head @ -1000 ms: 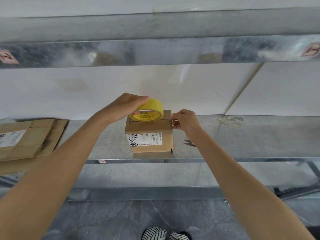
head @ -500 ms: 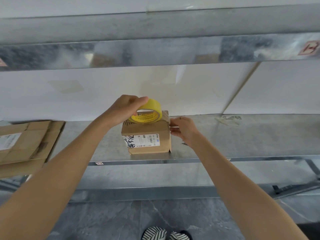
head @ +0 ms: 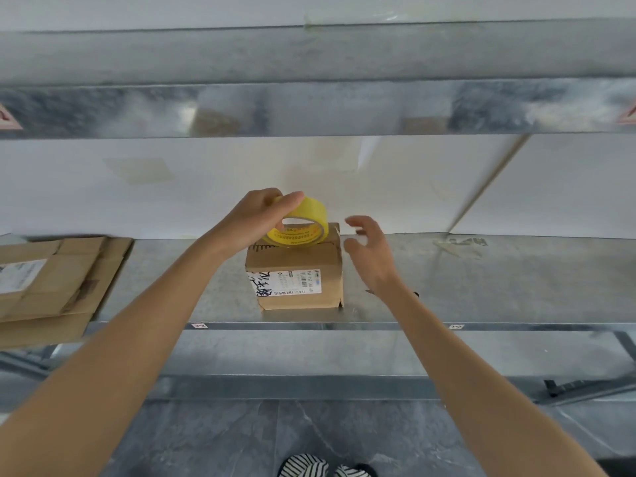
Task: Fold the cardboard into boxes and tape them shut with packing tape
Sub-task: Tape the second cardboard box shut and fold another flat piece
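On shelf (head: 481, 287), near edge: box (head: 296, 270) stands | our left hand (head: 258, 218) grips tape (head: 311, 215) on box top | our right hand (head: 371, 256) spread just right of box, holding nothing | we judge box light, stiff, slippy: brace its side walls.

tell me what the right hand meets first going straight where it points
Likely the top right edge of the cardboard box, beside the right hand; the yellow tape roll lies beyond. Depth is unclear.

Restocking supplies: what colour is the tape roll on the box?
Bright yellow; the head view shows the yellow roll of packing tape, gripped by the left hand.
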The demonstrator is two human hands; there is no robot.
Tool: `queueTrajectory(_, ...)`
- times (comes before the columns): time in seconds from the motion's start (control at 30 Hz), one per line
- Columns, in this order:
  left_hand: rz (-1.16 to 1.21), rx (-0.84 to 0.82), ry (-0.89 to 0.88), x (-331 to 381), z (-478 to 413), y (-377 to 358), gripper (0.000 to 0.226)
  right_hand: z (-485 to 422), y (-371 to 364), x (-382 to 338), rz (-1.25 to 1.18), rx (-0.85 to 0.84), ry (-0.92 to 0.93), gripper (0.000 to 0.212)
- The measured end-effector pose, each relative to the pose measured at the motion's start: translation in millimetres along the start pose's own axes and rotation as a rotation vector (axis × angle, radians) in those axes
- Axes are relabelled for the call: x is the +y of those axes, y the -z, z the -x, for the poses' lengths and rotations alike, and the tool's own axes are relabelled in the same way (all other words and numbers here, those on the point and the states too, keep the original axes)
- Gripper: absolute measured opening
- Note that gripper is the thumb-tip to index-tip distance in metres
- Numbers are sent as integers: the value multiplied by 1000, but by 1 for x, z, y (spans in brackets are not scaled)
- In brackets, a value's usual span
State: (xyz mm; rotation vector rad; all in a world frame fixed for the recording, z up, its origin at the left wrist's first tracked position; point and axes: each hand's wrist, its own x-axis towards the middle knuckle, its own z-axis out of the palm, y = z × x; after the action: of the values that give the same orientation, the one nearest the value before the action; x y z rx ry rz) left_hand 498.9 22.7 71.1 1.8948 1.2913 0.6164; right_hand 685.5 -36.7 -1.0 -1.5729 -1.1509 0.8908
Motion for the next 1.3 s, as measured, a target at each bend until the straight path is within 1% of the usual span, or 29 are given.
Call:
queueTrajectory(0.07, 55, 36, 18, -2, -1, -3, 42, -2, -9, -12, 138, -172, 133, 56)
queueTrajectory(0.1, 89, 60, 27, -3, -1, -5, 42, -4, -15, -14, 223, -224, 177, 68)
queueTrajectory(0.17, 154, 103, 52, -5, -2, -8, 49, -6, -23, -15, 325, -265, 208, 87)
queueTrajectory(0.23, 263, 129, 106, -7, -2, -12, 53, -7, -26, -11, 389, -267, 198, 102)
queueTrajectory(0.27, 338, 142, 133, -8, -2, -14, 53, -7, -26, -11, 443, -265, 206, 105)
queueTrajectory(0.33, 483, 190, 180, -13, -5, -17, 53, -8, -25, -8, 582, -262, 252, 105)
queueTrajectory(0.4, 546, 265, 226, -17, -8, -13, 52, -9, -24, -9, 725, -274, 322, 102)
queueTrajectory(0.47, 436, 323, 196, -21, -8, -1, 54, -9, -23, -8, 822, -287, 350, 105)
queueTrajectory(0.53, 263, 346, 112, -24, -6, 15, 54, -10, -23, -8, 865, -288, 355, 106)
queueTrajectory(0.6, 110, 328, 37, -26, -3, 32, 50, -11, -23, -7, 878, -290, 363, 105)
queueTrajectory(0.67, -89, 319, -18, -29, -2, 47, 53, -13, -23, -7, 880, -287, 368, 103)
queueTrajectory(0.73, -303, 308, -25, -35, -1, 57, 54, -14, -23, -7, 885, -282, 372, 103)
queueTrajectory(0.8, -434, 284, 26, -46, 3, 58, 55, -15, -23, -6, 900, -285, 381, 102)
queueTrajectory(0.93, -528, 273, 96, -74, 9, 45, 57, -15, -23, -7, 912, -294, 390, 100)
queueTrajectory(1.03, -545, 274, 104, -87, 10, 33, 57, -15, -22, -7, 904, -292, 384, 99)
queueTrajectory(1.2, -560, 325, 146, -95, 16, 9, 52, -15, -23, -8, 919, -315, 370, 100)
queueTrajectory(1.27, -572, 368, 165, -96, 17, 2, 52, -15, -22, -11, 983, -312, 379, 100)
queueTrajectory(1.3, -583, 387, 171, -96, 18, -1, 52, -13, -23, -13, 1056, -297, 427, 98)
